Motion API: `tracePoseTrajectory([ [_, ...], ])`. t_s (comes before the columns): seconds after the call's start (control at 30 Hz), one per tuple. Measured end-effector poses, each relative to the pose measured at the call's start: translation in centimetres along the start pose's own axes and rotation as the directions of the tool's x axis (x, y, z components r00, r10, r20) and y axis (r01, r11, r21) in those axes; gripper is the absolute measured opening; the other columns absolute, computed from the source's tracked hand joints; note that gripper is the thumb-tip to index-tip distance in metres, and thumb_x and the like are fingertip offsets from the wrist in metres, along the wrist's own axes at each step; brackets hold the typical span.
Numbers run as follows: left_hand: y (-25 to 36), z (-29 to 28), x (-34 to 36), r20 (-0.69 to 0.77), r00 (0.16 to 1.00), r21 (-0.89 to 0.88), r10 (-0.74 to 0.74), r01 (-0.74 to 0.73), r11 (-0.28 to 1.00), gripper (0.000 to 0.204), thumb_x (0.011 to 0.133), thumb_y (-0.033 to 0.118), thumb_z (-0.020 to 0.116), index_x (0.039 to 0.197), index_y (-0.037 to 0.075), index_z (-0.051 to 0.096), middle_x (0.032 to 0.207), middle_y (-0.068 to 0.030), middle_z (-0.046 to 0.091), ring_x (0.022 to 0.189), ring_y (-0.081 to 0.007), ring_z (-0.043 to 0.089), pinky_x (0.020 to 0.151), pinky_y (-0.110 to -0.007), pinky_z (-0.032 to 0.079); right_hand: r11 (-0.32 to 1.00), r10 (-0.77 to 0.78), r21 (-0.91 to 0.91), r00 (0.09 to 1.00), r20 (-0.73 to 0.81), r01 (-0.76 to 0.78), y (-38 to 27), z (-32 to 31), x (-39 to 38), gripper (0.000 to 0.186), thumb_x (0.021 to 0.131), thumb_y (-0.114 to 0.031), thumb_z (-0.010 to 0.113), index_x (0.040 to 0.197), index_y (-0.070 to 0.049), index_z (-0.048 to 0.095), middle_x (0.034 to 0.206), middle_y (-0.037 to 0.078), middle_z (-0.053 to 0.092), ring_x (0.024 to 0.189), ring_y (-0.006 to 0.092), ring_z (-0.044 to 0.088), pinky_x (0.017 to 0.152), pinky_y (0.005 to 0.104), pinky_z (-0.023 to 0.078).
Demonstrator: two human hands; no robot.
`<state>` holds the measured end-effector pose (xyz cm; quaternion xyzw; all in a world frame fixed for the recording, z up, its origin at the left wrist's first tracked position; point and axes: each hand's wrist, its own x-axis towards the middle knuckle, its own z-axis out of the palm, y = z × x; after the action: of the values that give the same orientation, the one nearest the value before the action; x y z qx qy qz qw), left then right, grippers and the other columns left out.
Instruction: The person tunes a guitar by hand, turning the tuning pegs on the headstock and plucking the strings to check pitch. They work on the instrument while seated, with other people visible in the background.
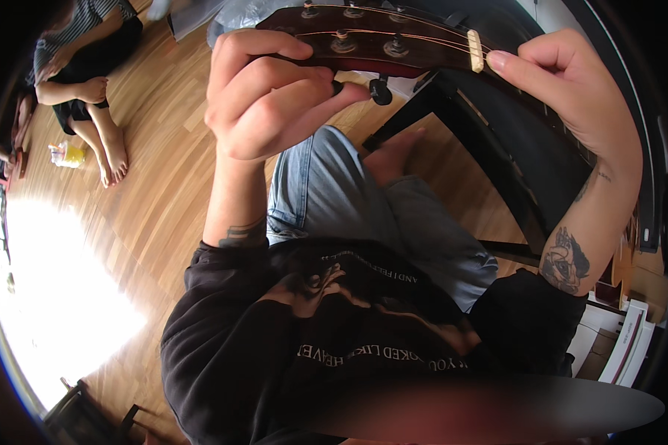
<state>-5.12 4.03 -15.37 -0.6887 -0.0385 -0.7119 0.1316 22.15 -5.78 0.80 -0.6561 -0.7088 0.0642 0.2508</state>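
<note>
Wooden floorboards (163, 193) ran under everything, with another person's bare legs (104, 141) and a small yellow packet (70, 154) at the far left, well apart from the work. Nearer the middle, the left hand (263, 96) was raised at the dark guitar headstock (371, 33), its thumb and fingers pinched together on a black tuning peg (378, 91) on the lower edge — tuning looked to be the step in hand. To the right, the right hand (571, 89) was curled about the neck just past the pale nut (475, 61), thumb tip resting against it, steadying the instrument above the person's jeans (334, 193). A small, slow twist of that peg seemed the next call — too much could overtighten a string.
</note>
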Motion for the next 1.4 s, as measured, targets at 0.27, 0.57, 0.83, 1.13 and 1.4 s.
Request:
tracePoseTrajectory([
  [0.27,0.3,1.7,-0.2,-0.058,0.998,0.081,0.028,-0.023,0.996,0.033,0.061,0.004,0.093,0.086,0.015,0.075,0.066,0.0049,0.055,0.079,-0.0216,0.065,0.065,-0.033,0.042,0.978,0.187,-0.161,0.893,0.408,-0.132,-1.6,-3.4,2.5,0.054,0.095,-0.04,0.082,0.057,-0.008,0.059,0.053,-0.003,0.052,0.043,0.0023,0.044,0.043,0.0193,0.032],
  [0.57,0.4,-1.4,0.7,0.161,0.987,-0.055,-0.018,0.027,0.998,0.028,0.065,0.015,0.076,0.088,0.002,0.083,0.079,-0.0063,0.058,0.087,-0.0296,0.068,0.071,-0.038,0.054,0.97,0.19,-0.222,0.879,0.437,-0.099,-2.5,-4.1,3.0,0.046,0.093,-0.038,0.084,0.068,-0.008,0.059,0.052,-0.003,0.053,0.041,0.0021,0.045,0.04,0.0187,0.034],
  [0.83,0.6,-0.8,0.2,0.097,0.991,-0.094,-0.093,0.102,0.99,0.034,0.06,0.012,0.072,0.091,0.012,0.085,0.08,-0.0027,0.061,0.087,-0.0259,0.069,0.075,-0.036,0.049,0.972,0.191,-0.204,0.898,0.396,-0.117,-2.0,-3.8,3.1,0.041,0.091,-0.036,0.085,0.078,-0.008,0.058,0.051,-0.003,0.053,0.039,0.0019,0.046,0.037,0.0183,0.035],
  [1.13,-0.2,-2.0,1.2,0.171,0.985,-0.105,-0.011,0.03,0.994,0.036,0.058,0.007,0.076,0.093,0.014,0.084,0.082,0.001,0.067,0.09,-0.0227,0.07,0.074,-0.034,0.049,0.971,0.238,-0.051,0.933,0.271,-0.233,-1.1,-3.4,1.2,0.039,0.09,-0.034,0.086,0.089,-0.008,0.057,0.051,-0.004,0.052,0.036,0.0013,0.046,0.035,0.0179,0.036],
  [1.4,0.3,-1.0,0.6,0.029,1.0,-0.017,0.008,-0.008,1.0,0.025,0.06,0.018,0.091,0.078,0.013,0.073,0.075,0.0032,0.063,0.086,-0.021,0.072,0.072,-0.036,0.049,0.964,0.23,0.047,0.911,0.343,-0.261,-2.1,-3.3,1.2,0.04,0.092,-0.03,0.082,0.088,-0.011,0.048,0.05,-0.006,0.048,0.035,-0.0008,0.044,0.033,0.017,0.034],
])
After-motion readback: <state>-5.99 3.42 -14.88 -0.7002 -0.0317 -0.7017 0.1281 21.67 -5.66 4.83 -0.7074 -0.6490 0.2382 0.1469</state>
